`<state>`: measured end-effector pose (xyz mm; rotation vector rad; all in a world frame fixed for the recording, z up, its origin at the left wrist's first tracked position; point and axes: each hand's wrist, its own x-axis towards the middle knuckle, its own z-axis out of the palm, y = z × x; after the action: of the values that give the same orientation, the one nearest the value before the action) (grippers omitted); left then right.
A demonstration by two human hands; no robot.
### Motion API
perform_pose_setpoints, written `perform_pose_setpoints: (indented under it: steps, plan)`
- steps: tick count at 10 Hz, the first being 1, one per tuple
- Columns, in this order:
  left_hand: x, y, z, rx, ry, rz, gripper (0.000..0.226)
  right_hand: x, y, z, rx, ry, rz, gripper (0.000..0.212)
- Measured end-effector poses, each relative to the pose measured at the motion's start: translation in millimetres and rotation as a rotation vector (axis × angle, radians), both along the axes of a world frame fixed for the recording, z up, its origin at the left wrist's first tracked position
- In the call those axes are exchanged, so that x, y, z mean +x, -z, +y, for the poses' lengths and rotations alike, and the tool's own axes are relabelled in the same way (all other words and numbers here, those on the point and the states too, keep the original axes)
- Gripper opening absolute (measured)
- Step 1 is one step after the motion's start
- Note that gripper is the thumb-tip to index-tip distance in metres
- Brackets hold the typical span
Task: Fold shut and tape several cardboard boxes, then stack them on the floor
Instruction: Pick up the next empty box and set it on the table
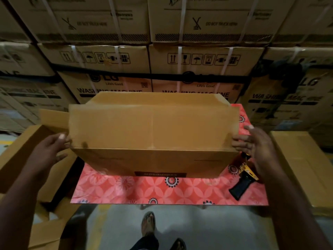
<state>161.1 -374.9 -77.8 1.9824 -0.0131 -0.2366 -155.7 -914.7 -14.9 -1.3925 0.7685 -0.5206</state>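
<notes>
head view: red patterned table [126, 188]; stacked cartons [111, 56] behind

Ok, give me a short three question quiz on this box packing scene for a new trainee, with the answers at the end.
1. True or false: the cardboard box on the table already has tape across its top flaps.
2. Where does the tape dispenser lie? A) on the floor B) on the red patterned tablecloth, near the box's right end C) inside the box
3. Fill in: the left hand and right hand are at the two ___ of the box.

Key: 1 false, no tape shows. 2 B. 3 ends.
</notes>
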Motion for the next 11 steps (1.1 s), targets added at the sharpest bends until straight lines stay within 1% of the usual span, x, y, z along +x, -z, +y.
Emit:
perform_pose_setpoints:
  steps: [1, 2, 3, 4, 5, 6, 7, 8, 9, 11]
  plan:
    - [-59.8, -50.5, -58.0, 0.192, -0.030, -0.050, 0.046, 10.6, 15.8, 1.7, -0.103, 0.071, 0.146, 0.023]
    - [-59.0, -36.6, -69.9, 0.379, -0.013, -0.061, 0.065, 17.4, 20.4, 9.5, -0.290, 0.070, 0.316, 0.026]
    - [-45.3, -31.4, -76.3, 0.567, 0.007, -0.229, 0.072, 26.8, 5.7, 25.4, -0.580, 0.058, 0.428, 0.037]
    - [-37.7, -43.1, -102.4, 0.680, 0.036, -0.422, 0.075, 49.2, -5.4, 36.6, -0.843, 0.019, 0.347, 0.044]
    - [-41.1, -62.1, -147.4, 0.615, 0.095, -0.597, 0.075, 81.6, -11.0, 47.9, -1.053, -0.067, 0.265, 0.048]
    - [-34.8, -67.0, -190.5, 0.582, 0.235, -0.683, 0.072, 119.6, -11.8, 62.0, -1.189, -0.163, 0.315, 0.053]
    - [-21.2, -53.8, -217.7, 0.581, 0.392, -0.629, 0.062, 149.4, 8.1, 64.4, -1.210, -0.287, 0.491, 0.056]
    - [-16.5, -33.8, -226.1, 0.563, 0.484, -0.550, 0.045, 154.7, 34.2, 60.0, -1.171, -0.363, 0.572, 0.054]
    - [-18.8, -22.8, -224.6, 0.563, 0.447, -0.552, 0.034, 150.4, 45.4, 57.6, -1.155, -0.356, 0.582, 0.050]
    - [-22.2, -24.7, -226.9, 0.700, 0.362, -0.596, 0.032, 142.5, 43.8, 53.2, -1.138, -0.341, 0.575, 0.046]
